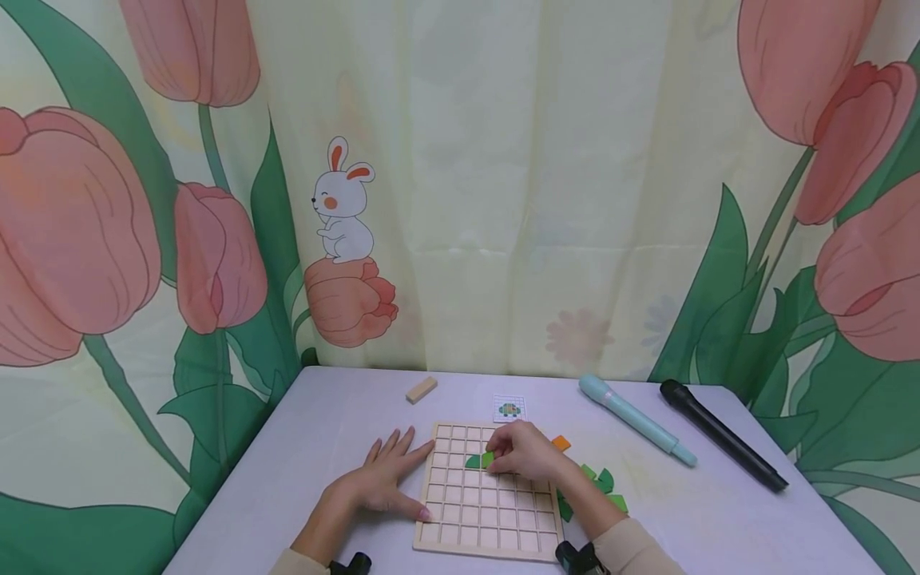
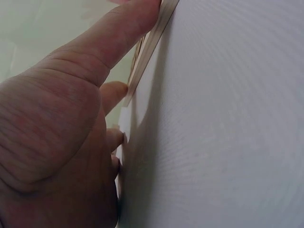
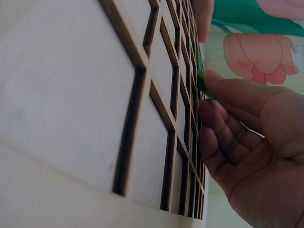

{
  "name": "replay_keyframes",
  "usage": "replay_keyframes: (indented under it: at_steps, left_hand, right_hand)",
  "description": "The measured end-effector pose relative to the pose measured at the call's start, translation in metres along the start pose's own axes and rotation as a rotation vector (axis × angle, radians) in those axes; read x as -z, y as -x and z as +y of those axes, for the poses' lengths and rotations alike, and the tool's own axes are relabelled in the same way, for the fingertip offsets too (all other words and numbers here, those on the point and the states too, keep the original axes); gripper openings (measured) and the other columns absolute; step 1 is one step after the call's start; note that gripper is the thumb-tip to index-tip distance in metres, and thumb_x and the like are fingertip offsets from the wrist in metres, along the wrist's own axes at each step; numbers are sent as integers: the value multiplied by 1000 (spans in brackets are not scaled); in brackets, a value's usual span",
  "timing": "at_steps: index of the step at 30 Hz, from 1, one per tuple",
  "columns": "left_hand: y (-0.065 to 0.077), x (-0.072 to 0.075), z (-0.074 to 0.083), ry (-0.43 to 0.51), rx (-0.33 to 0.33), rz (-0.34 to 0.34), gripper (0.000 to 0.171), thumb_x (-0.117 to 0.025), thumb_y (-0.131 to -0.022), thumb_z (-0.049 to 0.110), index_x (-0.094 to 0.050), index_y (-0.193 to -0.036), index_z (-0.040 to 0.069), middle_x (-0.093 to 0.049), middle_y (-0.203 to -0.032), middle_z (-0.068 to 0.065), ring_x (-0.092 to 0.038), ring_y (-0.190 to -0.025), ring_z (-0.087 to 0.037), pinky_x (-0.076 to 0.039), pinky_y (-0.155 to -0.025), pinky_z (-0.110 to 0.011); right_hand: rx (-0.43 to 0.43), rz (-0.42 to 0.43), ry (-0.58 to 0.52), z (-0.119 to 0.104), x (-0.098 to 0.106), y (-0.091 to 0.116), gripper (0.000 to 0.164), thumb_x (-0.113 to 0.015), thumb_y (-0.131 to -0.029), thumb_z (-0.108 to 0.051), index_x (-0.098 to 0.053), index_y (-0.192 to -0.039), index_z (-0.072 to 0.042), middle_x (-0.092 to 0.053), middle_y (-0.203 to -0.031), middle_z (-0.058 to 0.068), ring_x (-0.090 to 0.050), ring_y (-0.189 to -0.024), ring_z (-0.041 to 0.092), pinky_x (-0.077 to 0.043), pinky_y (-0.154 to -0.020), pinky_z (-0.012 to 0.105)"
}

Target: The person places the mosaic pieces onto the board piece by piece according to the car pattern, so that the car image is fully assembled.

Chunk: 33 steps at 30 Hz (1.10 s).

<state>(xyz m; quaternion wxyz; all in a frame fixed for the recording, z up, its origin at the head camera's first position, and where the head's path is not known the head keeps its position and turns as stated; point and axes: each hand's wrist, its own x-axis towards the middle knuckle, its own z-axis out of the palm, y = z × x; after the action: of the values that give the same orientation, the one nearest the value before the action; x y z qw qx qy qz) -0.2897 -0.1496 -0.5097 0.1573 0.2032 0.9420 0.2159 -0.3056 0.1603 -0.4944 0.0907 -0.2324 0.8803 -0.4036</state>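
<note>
Light green flat tile [image 1: 488, 459], straight-edged, over the far half of the pale wooden grid board [image 1: 451, 513], left of the board's middle. Right hand [image 1: 528, 451] pinches it between thumb and fingers, reaching in across the board's right side. Tile lies off the fingertips toward the board's left rim, just beside a dark green curved-edge tile [image 1: 472, 461] on the same part of the board. Long axis: cannot tell; the visible part looks about as broad as long. Right hand is the nearer, being on the tile. Left hand [image 1: 377, 479] at the board's left rim, fingers straight and spread, thumb touching the rim.

Beyond the board's far rim: small white card with a printed grid and green figure [image 1: 509, 409]. Right of the board: loose flat green tiles [image 1: 605, 481] and an orange tile [image 1: 561, 442].

Hard to make out: right fingers cover part of the pinched tile; right wrist view shows it only edge-on and dark, so whether it sits in a cell is uncertain. Right forearm hides some loose tiles. Card's figure too small to read.
</note>
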Motion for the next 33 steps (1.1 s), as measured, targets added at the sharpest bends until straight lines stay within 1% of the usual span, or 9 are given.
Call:
replay_keyframes:
  at_steps: [8, 14, 19, 23, 28, 33]
  left_hand:
    - [1, 1, 0, 9, -6, 3, 118, -85, -65, 74, -34, -163, 32, -12, -175, -18, 0, -162, -44, 0, -126, -70]
    - [2, 1, -1, 14, -20, 6, 119, -86, -65, 72, -34, -164, 30, -12, -174, -20, -1, -162, -45, -1, -126, -70]
    - [3, 1, 1, 15, -34, 6, 118, -85, -67, 72, -33, -164, 30, -13, -174, -20, -2, -161, -45, -1, -125, -71]
    - [4, 2, 3, 20, -41, 8, 117, -86, -67, 71, -34, -164, 29, -12, -174, -20, -2, -161, -46, -1, -125, -72]
    - [4, 2, 2, 11, -45, 14, 118, -85, -67, 72, -33, -164, 29, -12, -174, -21, -2, -161, -46, -2, -125, -72]
    - [3, 2, 1, 5, -39, 12, 118, -84, -67, 73, -33, -164, 29, -13, -174, -21, -2, -161, -46, -2, -125, -72]
  right_hand:
    - [-40, -23, 4, -6, -1, -1, 20, -86, -85, -11, -76, -102, -8, -66, -83, -1, -58, -78, 16, -48, -66, 24]
    - [-46, -18, 29, -5, -3, -1, 20, -88, -83, -11, -75, -100, -9, -64, -80, -3, -57, -75, 14, -47, -64, 24]
    - [-62, -12, 38, -6, -4, -1, 22, -88, -81, -6, -75, -98, -8, -63, -79, 0, -56, -74, 16, -47, -61, 25]
    - [-72, -12, 32, -8, -5, -1, 24, -89, -79, -4, -75, -99, -7, -62, -79, 1, -56, -74, 16, -46, -61, 25]
    - [-86, -12, 29, -9, -4, 0, 25, -89, -80, -8, -75, -100, -8, -63, -80, 1, -56, -75, 16, -47, -61, 25]
    - [-77, -3, 28, -6, -3, 1, 27, -90, -81, -14, -75, -104, -9, -64, -81, -1, -58, -75, 15, -48, -63, 25]
